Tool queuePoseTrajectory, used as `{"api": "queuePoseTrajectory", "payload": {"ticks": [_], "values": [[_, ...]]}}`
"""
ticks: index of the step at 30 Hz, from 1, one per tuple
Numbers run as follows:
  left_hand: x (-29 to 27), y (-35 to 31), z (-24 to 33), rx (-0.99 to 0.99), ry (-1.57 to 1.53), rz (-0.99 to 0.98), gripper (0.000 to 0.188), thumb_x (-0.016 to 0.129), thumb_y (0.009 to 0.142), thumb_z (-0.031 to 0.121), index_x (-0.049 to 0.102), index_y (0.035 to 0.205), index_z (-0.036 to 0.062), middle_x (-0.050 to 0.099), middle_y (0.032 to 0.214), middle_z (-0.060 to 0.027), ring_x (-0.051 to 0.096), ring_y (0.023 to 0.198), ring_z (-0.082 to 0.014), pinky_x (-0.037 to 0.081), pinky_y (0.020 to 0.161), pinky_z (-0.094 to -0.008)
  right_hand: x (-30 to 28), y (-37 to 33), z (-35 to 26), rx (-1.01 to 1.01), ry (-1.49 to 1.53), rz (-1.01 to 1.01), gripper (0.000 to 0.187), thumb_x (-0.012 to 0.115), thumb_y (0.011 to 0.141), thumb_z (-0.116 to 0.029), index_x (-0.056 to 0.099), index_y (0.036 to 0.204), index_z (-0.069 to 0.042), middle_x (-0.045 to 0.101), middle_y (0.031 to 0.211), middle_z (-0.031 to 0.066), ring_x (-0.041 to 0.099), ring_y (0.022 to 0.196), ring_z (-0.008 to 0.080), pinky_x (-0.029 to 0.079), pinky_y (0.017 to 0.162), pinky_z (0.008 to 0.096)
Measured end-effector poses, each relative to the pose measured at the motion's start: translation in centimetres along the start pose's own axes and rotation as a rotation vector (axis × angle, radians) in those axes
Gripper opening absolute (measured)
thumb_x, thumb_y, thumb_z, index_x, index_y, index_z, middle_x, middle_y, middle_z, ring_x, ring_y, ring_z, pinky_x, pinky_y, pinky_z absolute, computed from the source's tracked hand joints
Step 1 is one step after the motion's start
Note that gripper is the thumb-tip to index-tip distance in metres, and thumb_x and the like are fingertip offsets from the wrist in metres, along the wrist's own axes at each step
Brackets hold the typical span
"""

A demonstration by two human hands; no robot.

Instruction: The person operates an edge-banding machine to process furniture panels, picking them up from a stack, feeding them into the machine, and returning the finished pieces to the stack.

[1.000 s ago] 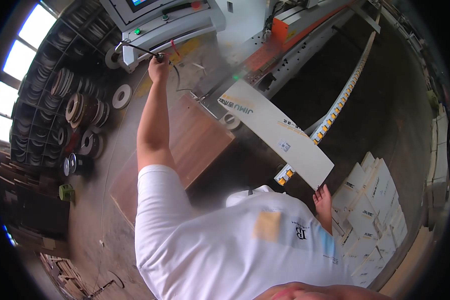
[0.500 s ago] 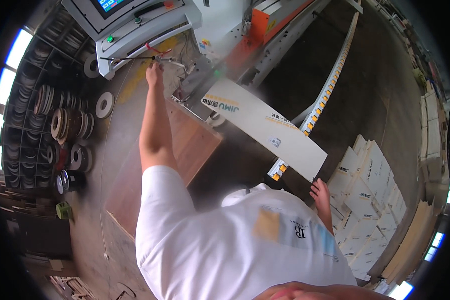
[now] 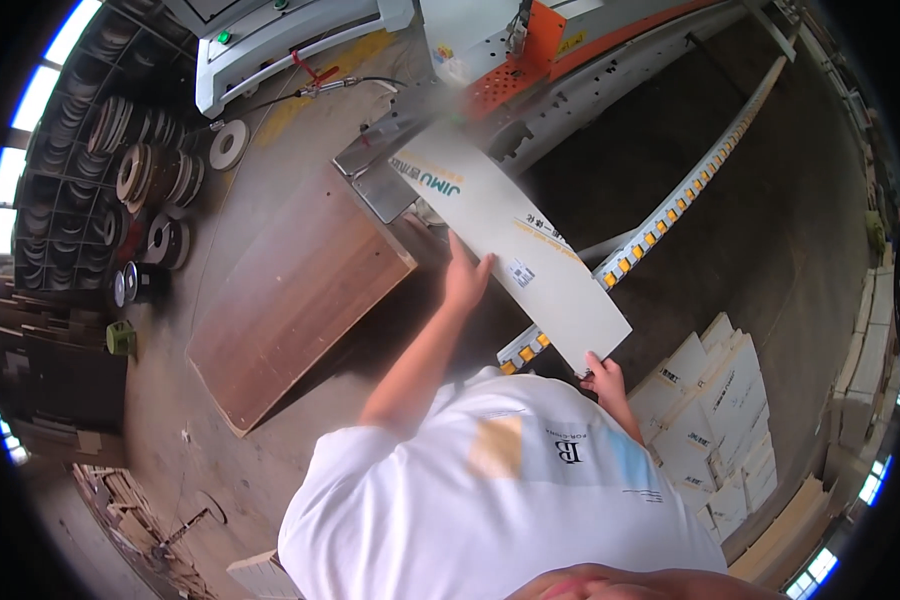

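A long white board [image 3: 560,300] with printed lettering and a small label slants from the machine down toward my body. My left hand [image 3: 465,275] is at the board's left edge, thumb at the top face and the other fingers partly hidden along the edge. My right hand [image 3: 605,382] grips the near corner, thumb on top and fingers underneath. Beneath the board runs a roller rail [image 3: 660,228] with yellow rollers. The board's far end lies beside the machine's metal plate [image 3: 375,185].
A brown wooden panel [image 3: 300,290] stands to the left. A hose tool [image 3: 320,88] lies by the grey console bar. Orange machine housing [image 3: 530,60] rises ahead. White boards [image 3: 705,410] are stacked at right; edging rolls [image 3: 135,175] fill the rack at far left.
My left hand has left the hose tool by the console and come down to the board's left edge. My right hand has closed on the near corner. The view has shifted.
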State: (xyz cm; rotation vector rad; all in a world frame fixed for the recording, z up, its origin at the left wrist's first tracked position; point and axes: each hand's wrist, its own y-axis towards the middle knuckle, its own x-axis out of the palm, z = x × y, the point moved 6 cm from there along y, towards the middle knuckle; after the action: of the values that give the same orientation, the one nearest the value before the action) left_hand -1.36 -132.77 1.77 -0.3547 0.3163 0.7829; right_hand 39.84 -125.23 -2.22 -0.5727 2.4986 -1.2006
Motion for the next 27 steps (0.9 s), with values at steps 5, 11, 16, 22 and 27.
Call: {"api": "queuePoseTrajectory", "payload": {"ticks": [5, 11, 16, 22, 27], "values": [[3.6, 3.5, 2.7, -0.286, -0.488, 0.066, 0.084, 0.059, 0.096, 0.013, 0.007, 0.161, 0.0111, 0.062, 0.124, -0.0180, 0.067, 0.089, -0.0218, 0.056, 0.068, -0.0329, -0.5, 2.9, -3.8, -0.034, -0.019, -0.129, 0.030, 0.069, 0.096, -0.028, 0.062, 0.106, 0.000, 0.070, 0.092, 0.0083, 0.071, 0.078, 0.0177, 0.055, 0.059, 0.0279], [7.4, 6.2, 5.8, -0.318, -0.597, 0.168, 0.086, 0.060, 0.096, 0.012, 0.006, 0.163, 0.0171, 0.067, 0.095, -0.0103, 0.062, 0.065, -0.0151, 0.050, 0.049, -0.0278, -2.8, 5.8, -8.0, -0.049, -0.043, -0.175, 0.030, 0.071, 0.095, -0.026, 0.063, 0.105, 0.001, 0.071, 0.093, 0.0086, 0.072, 0.076, 0.0169, 0.054, 0.057, 0.0248], [11.7, 10.3, 8.5, -0.314, -0.578, 0.174, 0.085, 0.062, 0.094, 0.010, 0.012, 0.162, 0.0190, 0.066, 0.089, -0.0076, 0.058, 0.060, -0.0131, 0.050, 0.047, -0.0299, -6.6, 10.1, -10.4, -0.077, -0.067, -0.112, 0.029, 0.071, 0.095, -0.027, 0.064, 0.105, -0.001, 0.070, 0.090, 0.0059, 0.069, 0.073, 0.0137, 0.053, 0.056, 0.0234], [16.8, 14.2, 10.8, -0.291, -0.591, 0.107, 0.082, 0.059, 0.096, 0.010, 0.013, 0.162, 0.0251, 0.065, 0.094, -0.0075, 0.063, 0.066, -0.0165, 0.057, 0.056, -0.0359, -10.3, 13.8, -15.0, -0.113, -0.012, -0.087, 0.029, 0.072, 0.094, -0.029, 0.065, 0.105, -0.003, 0.069, 0.091, 0.0042, 0.068, 0.071, 0.0120, 0.052, 0.057, 0.0226], [20.8, 16.5, 13.9, -0.331, -0.719, -0.002, 0.085, 0.058, 0.097, 0.009, 0.007, 0.162, 0.0291, 0.066, 0.102, -0.0090, 0.069, 0.077, -0.0218, 0.061, 0.064, -0.0411, -12.7, 15.3, -19.0, -0.157, 0.050, -0.036, 0.030, 0.075, 0.090, -0.031, 0.066, 0.096, -0.002, 0.066, 0.084, 0.0034, 0.061, 0.068, 0.0109, 0.051, 0.058, 0.0261]]}}
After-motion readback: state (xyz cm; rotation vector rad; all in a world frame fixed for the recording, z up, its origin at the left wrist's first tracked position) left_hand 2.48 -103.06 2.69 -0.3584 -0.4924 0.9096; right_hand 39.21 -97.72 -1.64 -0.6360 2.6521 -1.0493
